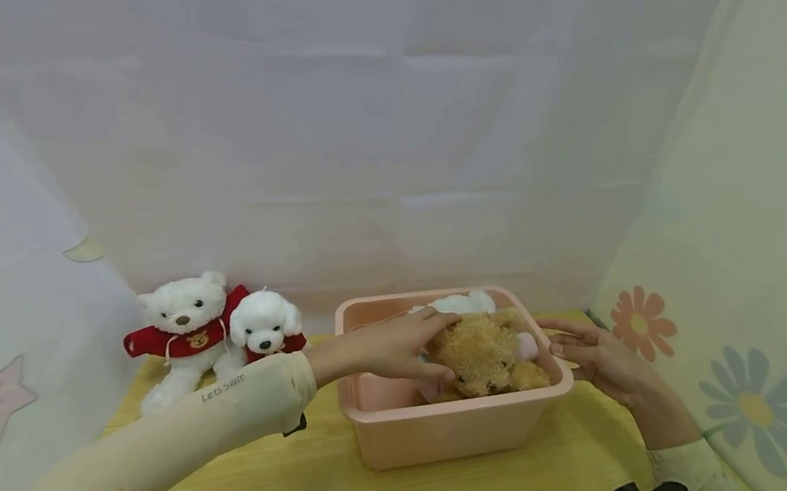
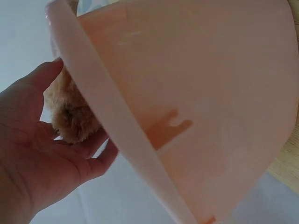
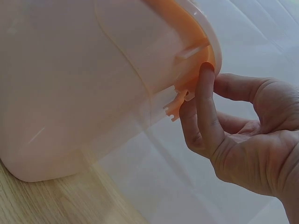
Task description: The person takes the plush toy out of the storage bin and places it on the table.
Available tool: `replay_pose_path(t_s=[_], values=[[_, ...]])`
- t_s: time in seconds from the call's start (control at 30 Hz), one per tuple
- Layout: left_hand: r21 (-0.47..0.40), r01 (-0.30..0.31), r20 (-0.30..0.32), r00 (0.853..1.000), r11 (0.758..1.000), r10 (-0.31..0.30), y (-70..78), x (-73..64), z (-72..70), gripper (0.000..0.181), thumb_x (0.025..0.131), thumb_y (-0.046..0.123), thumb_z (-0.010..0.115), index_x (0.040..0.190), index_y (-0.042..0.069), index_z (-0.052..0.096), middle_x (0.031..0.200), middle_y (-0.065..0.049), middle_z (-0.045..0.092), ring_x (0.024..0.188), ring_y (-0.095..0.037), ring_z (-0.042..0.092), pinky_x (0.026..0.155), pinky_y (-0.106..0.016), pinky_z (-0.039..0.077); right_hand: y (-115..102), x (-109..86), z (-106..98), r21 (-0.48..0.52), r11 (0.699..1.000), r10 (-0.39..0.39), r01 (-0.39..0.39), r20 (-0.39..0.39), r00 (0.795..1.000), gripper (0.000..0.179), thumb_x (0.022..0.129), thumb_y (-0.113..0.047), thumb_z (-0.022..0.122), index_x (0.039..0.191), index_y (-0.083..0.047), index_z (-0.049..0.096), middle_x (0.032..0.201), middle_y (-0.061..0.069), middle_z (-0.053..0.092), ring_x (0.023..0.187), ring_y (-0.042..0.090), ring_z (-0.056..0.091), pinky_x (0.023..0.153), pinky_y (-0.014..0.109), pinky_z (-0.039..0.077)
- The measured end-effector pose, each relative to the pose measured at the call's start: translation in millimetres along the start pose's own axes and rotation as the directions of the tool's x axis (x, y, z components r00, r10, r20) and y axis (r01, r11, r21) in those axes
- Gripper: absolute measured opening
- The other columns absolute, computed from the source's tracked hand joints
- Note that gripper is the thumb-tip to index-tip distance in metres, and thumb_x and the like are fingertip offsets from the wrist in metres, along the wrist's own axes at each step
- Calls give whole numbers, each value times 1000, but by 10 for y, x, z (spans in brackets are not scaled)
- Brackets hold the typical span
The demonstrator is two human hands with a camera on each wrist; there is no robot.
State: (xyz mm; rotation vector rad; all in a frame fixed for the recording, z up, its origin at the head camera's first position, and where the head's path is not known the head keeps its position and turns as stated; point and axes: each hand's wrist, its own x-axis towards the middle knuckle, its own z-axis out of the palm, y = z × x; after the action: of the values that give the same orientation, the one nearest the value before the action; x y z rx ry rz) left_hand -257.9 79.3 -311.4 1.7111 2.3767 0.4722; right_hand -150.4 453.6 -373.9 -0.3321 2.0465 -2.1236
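Observation:
A pink plastic bin (image 1: 447, 430) stands on the table, and a fluffy brown teddy bear (image 1: 482, 355) lies in its right part. My left hand (image 1: 399, 346) reaches over the bin and grips the bear's head, thumb on one side and fingers on the other. In the left wrist view the bear's fur (image 2: 72, 112) shows between thumb and fingers, partly behind the bin's rim (image 2: 112, 102). With thumb and fingers my right hand (image 1: 607, 359) pinches the bin's right rim, fingertips under the lip (image 3: 205, 49). White plush (image 1: 459, 304) shows behind the brown bear inside the bin.
Left of the bin sit a white teddy bear (image 1: 188, 328) in a red top and a smaller white plush dog (image 1: 266, 325). The yellow wood-grain table (image 1: 295, 476) is bounded by a pale back sheet (image 1: 357, 162) and a right side sheet (image 1: 742, 243) with printed flowers.

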Motion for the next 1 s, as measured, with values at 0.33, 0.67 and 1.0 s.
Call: replay_pose_path(t_s=[0.33,0.67,1.0], values=[[-5,22,-5,1000,1000,-22,68,199,109,101,92,63,63,165,20,8,148,-10,33,103,-9,55,84,-26,49,-42,8,11,94,996,0,-3,27,1000,55,109,2,42,160,2,23,141,10,56,118,32,63,91,49,53],[-48,38,-128,991,998,-43,67,223,160,93,90,46,76,160,10,27,139,-6,44,107,-11,53,83,-26,49,-64,21,18,92,996,-9,6,28,1000,50,108,2,44,157,-7,40,140,12,55,118,34,63,92,50,52],[-17,72,-190,979,997,-74,164,228,115,84,84,35,81,152,5,42,131,-3,53,109,-11,55,86,-26,50,-58,19,48,101,995,-11,8,30,999,51,109,2,41,158,-2,33,137,9,59,117,30,64,91,48,53]])
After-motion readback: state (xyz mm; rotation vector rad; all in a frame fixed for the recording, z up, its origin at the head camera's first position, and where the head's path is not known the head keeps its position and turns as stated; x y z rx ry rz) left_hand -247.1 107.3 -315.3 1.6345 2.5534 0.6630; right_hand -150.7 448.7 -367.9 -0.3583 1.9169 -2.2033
